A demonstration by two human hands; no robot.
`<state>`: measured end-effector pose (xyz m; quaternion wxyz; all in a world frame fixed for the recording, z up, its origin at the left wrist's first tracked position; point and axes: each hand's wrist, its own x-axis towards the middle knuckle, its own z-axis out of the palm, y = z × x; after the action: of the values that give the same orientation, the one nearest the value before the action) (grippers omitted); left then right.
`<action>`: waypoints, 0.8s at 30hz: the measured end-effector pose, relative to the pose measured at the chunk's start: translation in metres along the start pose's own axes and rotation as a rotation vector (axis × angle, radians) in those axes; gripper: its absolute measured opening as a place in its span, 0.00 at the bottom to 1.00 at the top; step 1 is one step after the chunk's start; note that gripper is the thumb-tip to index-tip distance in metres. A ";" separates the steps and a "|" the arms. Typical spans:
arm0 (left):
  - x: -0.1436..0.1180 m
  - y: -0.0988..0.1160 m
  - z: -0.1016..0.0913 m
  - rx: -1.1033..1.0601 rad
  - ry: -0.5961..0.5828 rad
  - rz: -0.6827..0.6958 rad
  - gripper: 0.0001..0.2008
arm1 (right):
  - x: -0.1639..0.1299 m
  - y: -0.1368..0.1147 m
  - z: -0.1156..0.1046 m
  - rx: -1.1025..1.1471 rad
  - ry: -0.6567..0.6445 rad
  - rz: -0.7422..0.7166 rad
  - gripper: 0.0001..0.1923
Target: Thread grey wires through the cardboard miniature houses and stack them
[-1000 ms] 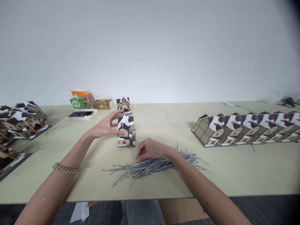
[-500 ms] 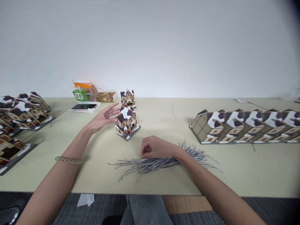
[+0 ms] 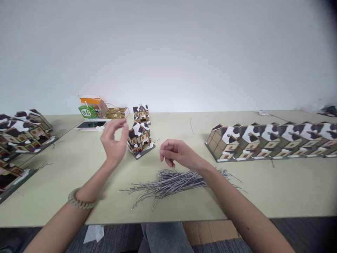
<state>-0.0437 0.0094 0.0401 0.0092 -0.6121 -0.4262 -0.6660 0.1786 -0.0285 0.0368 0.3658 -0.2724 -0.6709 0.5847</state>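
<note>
My left hand point(image 3: 113, 142) is raised above the table, open, its thumb and curved fingers apart. Just right of it stands a small model house point(image 3: 139, 138) with a snow-patched dark roof, on a grey base. Over a loose bundle of thin grey wires point(image 3: 171, 184) hovers my right hand point(image 3: 180, 153), thumb pressed towards the curled fingers. Whatever lies between those fingertips is too fine to make out. Behind the nearer house is a second model house point(image 3: 141, 114).
A row of several joined-looking model houses point(image 3: 263, 142) lines the right side. More snowy houses point(image 3: 28, 131) stand at left. Towards the wall are a phone point(image 3: 91, 125), a green carton point(image 3: 87, 111), an orange-topped bag point(image 3: 96, 102) and a patterned box point(image 3: 117, 112).
My left hand has come away from the nearer house, towards me. The right hand has lifted off the wire bundle. The view has shifted slightly.
</note>
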 end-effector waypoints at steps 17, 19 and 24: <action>-0.051 0.046 0.019 -0.581 -1.030 -0.690 0.17 | 0.004 -0.015 -0.023 0.668 0.577 -0.422 0.12; -0.043 0.041 0.018 -0.546 -0.988 -0.704 0.17 | 0.004 -0.017 -0.032 0.671 0.627 -0.466 0.12; -0.031 0.032 0.015 -0.452 -0.829 -0.707 0.19 | 0.006 -0.009 -0.039 0.597 0.750 -0.409 0.12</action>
<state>-0.0065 -0.0180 0.0309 -0.5114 -0.6290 -0.4198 -0.4082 0.2070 -0.0020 0.0483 0.7495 -0.2104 -0.3372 0.5294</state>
